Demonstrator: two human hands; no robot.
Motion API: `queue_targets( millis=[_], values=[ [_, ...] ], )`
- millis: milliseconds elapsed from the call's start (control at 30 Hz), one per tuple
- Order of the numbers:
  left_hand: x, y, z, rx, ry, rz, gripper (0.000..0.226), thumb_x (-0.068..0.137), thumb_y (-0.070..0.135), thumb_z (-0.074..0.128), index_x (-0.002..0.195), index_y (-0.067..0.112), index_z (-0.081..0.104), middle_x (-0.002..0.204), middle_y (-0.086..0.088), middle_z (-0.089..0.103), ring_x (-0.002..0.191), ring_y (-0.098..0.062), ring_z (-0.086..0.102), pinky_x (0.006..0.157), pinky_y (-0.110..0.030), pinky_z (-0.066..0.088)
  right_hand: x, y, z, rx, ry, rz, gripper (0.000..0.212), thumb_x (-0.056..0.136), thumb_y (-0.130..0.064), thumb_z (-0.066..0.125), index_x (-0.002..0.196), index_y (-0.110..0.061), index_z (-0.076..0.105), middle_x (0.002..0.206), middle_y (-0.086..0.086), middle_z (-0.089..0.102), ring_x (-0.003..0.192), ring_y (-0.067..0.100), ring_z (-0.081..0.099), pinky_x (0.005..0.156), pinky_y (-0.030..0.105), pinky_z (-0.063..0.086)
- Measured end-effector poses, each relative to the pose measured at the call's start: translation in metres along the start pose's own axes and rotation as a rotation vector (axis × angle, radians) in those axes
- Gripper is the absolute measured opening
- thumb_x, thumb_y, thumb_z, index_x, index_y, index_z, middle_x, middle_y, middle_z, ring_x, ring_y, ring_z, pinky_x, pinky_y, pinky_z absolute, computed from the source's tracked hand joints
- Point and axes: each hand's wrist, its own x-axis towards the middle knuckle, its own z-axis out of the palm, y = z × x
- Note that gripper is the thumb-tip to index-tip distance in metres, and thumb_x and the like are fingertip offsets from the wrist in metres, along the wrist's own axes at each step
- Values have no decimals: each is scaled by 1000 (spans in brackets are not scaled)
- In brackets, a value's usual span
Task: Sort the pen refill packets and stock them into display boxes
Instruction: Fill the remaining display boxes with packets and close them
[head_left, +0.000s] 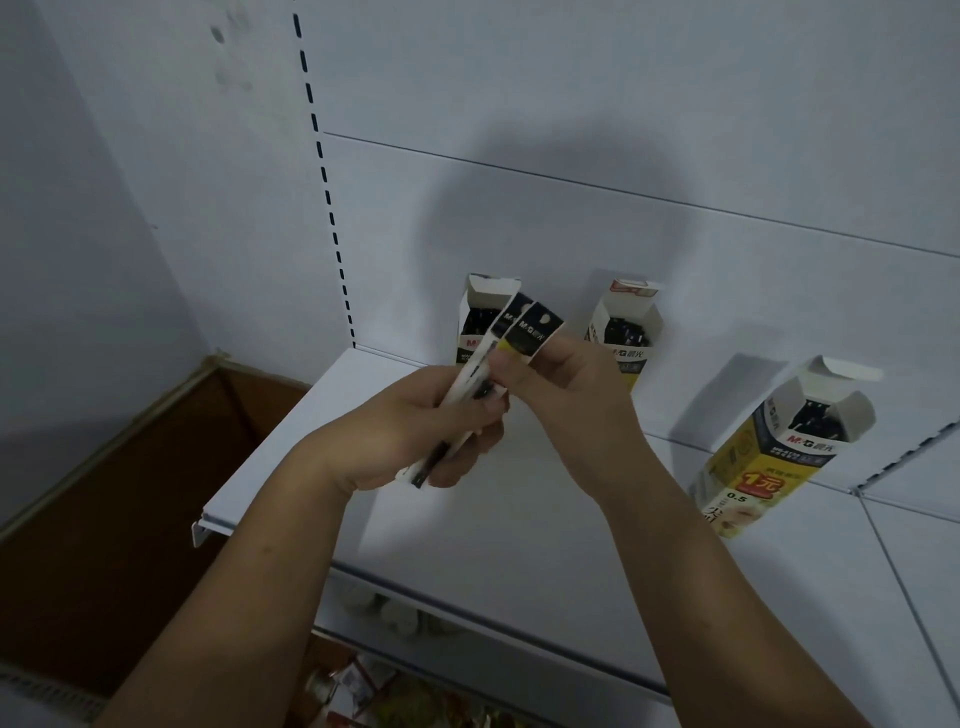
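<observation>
Both forearms come up from the bottom edge and meet over the white shelf (519, 530). The left hand (405, 426) has its back turned up-left, with the fingers curled round a bundle of refill packets (470, 387) that slants up and right out of the fist. The right hand (566, 395) has its back toward us, and its thumb and forefinger pinch the front packet (535, 335) just under its black header (a yellow band shows at the thumb). We mark both hands as gripping. The packets are held in the air above the shelf.

Further back, three open-topped boxes stand at the back panel (571, 208). The left display box (475, 322) is directly behind the packet tops, and we cannot tell if they touch. The middle display box (628, 322) is behind the right hand. The right display box (769, 457) stands well apart to the right. Dark refills show in all three.
</observation>
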Motion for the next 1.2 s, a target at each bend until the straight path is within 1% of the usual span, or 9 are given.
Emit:
queue_targets(
  millis=[67, 133, 300, 367, 433, 533, 733, 867, 1200],
  values=[
    [-4, 6, -2, 122, 97, 59, 35, 104, 37, 57, 111, 4, 66, 94, -12, 74, 64, -32, 68, 62, -39, 56, 2, -2, -3, 24, 103, -10, 13, 99, -11, 68, 98, 0, 75, 90, 12, 78, 84, 32, 75, 78, 46, 62],
    [-7, 11, -9, 150, 239, 82, 37, 99, 43, 62, 112, 11, 73, 100, -13, 78, 79, -33, 76, 72, -42, 62, 6, -7, -11, 48, 213, -39, 12, 99, -13, 69, 99, -3, 75, 94, 12, 78, 91, 33, 76, 83, 50, 63],
    [-5, 0, -29, 390, 650, 121, 14, 97, 35, 69, 103, 22, 72, 91, 6, 76, 75, -20, 74, 72, -42, 61, 19, -36, -35, -2, 411, -190, 10, 101, -13, 67, 98, -7, 74, 89, 8, 78, 88, 27, 78, 77, 41, 65],
    [2, -9, -31, 419, 728, 107, 33, 89, 47, 75, 115, 28, 67, 103, 13, 72, 87, -14, 72, 78, -38, 61, 25, -46, -39, -44, 443, -235, 11, 102, -14, 67, 98, -6, 73, 88, 7, 78, 86, 23, 78, 75, 35, 64],
    [11, -17, -31, 439, 697, 90, 61, 80, 54, 78, 133, 33, 57, 123, 18, 65, 103, -7, 68, 84, -31, 60, 32, -51, -38, -94, 449, -256, 13, 102, -15, 67, 99, -5, 73, 90, 8, 78, 86, 21, 78, 74, 33, 65],
    [25, -28, -28, 418, 604, 104, 79, 81, 40, 87, 149, 36, 45, 136, 18, 60, 118, -2, 62, 92, -28, 56, 43, -52, -32, -138, 418, -284, 11, 101, -16, 68, 100, -7, 74, 93, 14, 76, 88, 26, 77, 72, 38, 66],
    [37, -34, -24, 373, 522, 73, 54, 92, 23, 81, 136, 39, 54, 121, 17, 72, 115, -1, 67, 96, -30, 61, 56, -45, -20, -324, 304, -305, 6, 100, -21, 68, 100, -23, 73, 91, -3, 76, 89, 21, 75, 71, 47, 65],
    [36, -37, -25, 328, 519, 94, 52, 92, 22, 80, 131, 45, 55, 121, 15, 72, 118, -5, 67, 93, -29, 61, 60, -37, -22, -386, 202, -272, 9, 99, -26, 68, 103, -26, 75, 95, -5, 77, 89, 25, 74, 74, 54, 63],
    [35, -41, -24, 324, 524, 87, 53, 96, 21, 77, 139, 40, 54, 124, 15, 71, 121, -4, 65, 98, -40, 61, 66, -55, -28, -347, 24, -201, 12, 101, -13, 67, 109, -14, 76, 99, 2, 79, 81, 22, 77, 72, 35, 65]
  ],
)
